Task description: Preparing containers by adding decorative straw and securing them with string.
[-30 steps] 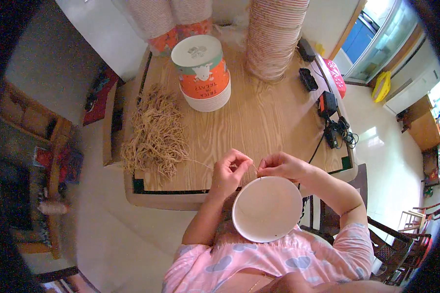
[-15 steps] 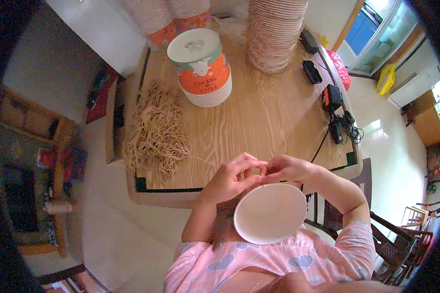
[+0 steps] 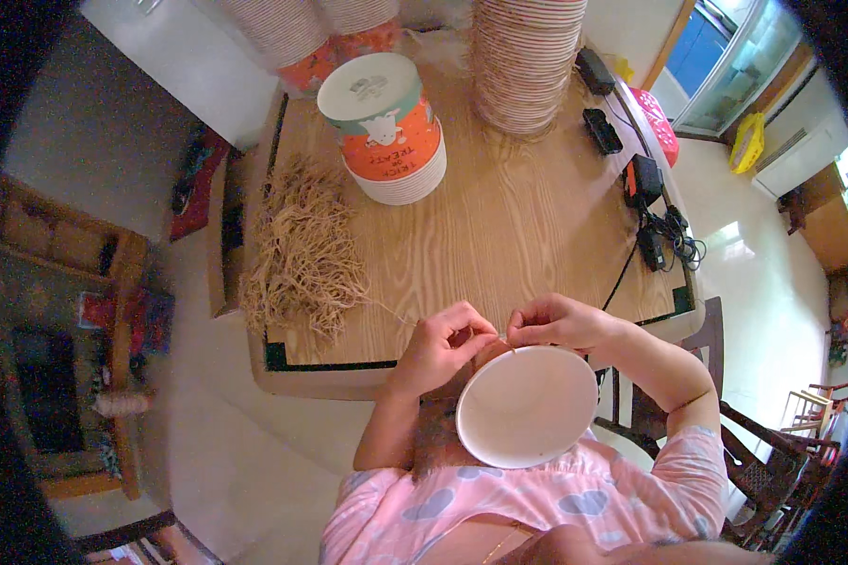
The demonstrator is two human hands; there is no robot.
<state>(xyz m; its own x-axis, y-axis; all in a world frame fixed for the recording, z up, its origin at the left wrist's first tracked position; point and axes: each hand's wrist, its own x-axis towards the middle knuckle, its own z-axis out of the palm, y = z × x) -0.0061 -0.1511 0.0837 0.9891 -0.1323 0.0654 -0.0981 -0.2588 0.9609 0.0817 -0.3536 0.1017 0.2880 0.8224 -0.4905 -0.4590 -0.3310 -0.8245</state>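
Note:
A white paper bucket (image 3: 528, 407) rests tilted against my body, its open mouth facing up. Just beyond its far rim, my left hand (image 3: 448, 344) and my right hand (image 3: 563, 322) are both closed in a pinch, a small gap apart. A thin light strand of twine shows between the fingertips at the rim; its ends are hidden. To the left on the table lies a loose heap of tan twine pieces (image 3: 306, 254), with one stray strand reaching toward my left hand. Behind it stands an upside-down stack of orange and green printed paper buckets (image 3: 391, 141).
A tall stack of nested paper buckets (image 3: 523, 71) stands at the back of the wooden table (image 3: 481, 245), with more stacks at the back left. Black power adapters and cables (image 3: 645, 184) lie along the right edge. A dark wooden chair (image 3: 744, 452) is at my right.
My hands have drawn slightly apart, opening a gap between the fingertips where the strand now shows. The bucket has shifted a little to the right in the view.

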